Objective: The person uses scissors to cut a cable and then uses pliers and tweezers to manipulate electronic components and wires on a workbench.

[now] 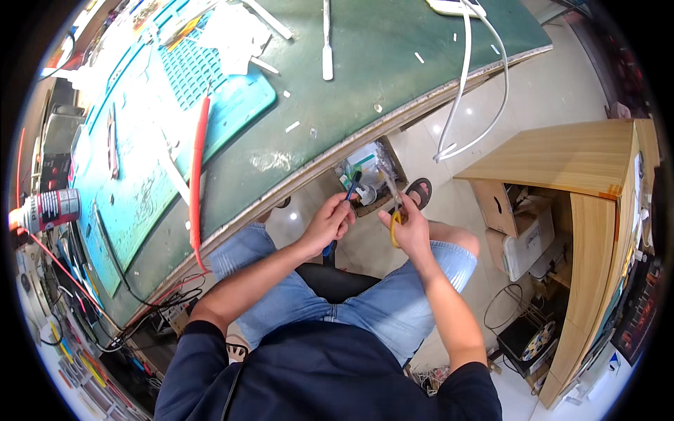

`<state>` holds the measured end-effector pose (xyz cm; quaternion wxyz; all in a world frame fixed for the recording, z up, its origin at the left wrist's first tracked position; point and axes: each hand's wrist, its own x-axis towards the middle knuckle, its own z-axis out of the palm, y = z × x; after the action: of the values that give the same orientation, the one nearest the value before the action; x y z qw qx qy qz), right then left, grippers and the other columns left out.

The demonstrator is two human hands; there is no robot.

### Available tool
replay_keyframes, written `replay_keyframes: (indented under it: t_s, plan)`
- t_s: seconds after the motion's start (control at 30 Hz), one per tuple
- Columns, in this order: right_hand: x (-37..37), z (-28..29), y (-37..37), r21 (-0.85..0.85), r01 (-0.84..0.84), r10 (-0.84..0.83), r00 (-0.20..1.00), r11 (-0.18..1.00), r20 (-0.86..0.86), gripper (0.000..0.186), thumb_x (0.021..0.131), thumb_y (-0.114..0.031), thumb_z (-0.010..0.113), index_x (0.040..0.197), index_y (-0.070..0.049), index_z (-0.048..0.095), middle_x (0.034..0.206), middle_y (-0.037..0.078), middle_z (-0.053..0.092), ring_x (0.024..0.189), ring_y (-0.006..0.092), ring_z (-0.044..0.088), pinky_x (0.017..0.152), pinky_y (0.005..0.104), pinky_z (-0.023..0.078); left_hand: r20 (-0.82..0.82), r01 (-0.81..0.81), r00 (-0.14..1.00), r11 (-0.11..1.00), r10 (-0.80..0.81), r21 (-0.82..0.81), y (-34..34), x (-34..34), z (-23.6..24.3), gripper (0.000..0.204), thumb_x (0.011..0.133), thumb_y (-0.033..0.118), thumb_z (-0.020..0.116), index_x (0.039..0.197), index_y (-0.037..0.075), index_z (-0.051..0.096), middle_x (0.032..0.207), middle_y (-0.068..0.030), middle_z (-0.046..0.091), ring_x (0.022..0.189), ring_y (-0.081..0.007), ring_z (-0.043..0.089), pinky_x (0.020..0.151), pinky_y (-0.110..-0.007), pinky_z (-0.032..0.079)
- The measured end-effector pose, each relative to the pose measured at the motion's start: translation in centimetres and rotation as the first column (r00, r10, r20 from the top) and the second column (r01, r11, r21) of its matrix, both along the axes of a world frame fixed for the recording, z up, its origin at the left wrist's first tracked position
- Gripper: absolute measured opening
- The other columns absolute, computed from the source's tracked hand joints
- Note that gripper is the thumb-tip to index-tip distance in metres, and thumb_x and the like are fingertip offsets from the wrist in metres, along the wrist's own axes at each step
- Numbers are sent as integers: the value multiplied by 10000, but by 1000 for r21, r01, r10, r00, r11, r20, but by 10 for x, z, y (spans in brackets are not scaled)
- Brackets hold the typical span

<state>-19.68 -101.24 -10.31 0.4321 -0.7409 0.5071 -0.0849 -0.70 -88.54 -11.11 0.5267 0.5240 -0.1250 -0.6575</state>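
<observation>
Over my lap, my left hand (pixel 331 221) is closed round a slim blue brush (pixel 349 190) with a dark head, much like a toothbrush. The brush head points up and away from me, over a bin (pixel 398 163) of scraps on the floor. To the right, my right hand (pixel 413 230) is closed on scissors (pixel 394 233) with yellow handles. Their blades point away from me and to the left, towards the brush head. A gap shows between the two tools; whether the blades are parted is too small to tell.
The green workbench (pixel 337 116) has its edge just beyond my hands. A blue mat (pixel 235 105) on it carries a red probe (pixel 199 158) and tweezers (pixel 112 140). A spray can (pixel 53 209) lies left. A white cable (pixel 460 91) hangs down; a wooden cabinet (pixel 554 158) stands right.
</observation>
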Motion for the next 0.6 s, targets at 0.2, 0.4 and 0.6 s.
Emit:
replay_keyframes:
  t_s: [0.2,0.4,0.6]
  plan:
    - [29,6,-7,-389,-31,73,993,921,95,444,758,-174,833,1135,-40,640,858,114,617,834,323,618,757,430,513,-20,22,1000,999,-23,-28,-35,22,-25,194,1105,244,446,1227,101,495,885,-24,538,576,-47,387,493,-213,294]
    - [21,-5,-4,-463,-121,118,992,878,-35,418,742,-143,797,1117,-49,637,947,138,584,934,355,587,819,459,485,-248,1,969,999,10,45,-44,21,-14,209,1113,297,447,1213,124,509,827,21,461,594,-39,355,503,-205,288]
    - [16,-10,4,-481,-38,43,999,876,-1,426,701,-118,779,1092,-44,628,945,151,568,925,355,576,791,443,473,-275,25,961,999,-14,35,-44,2,-6,310,1113,248,453,1296,46,599,914,4,539,797,-75,510,686,-256,476]
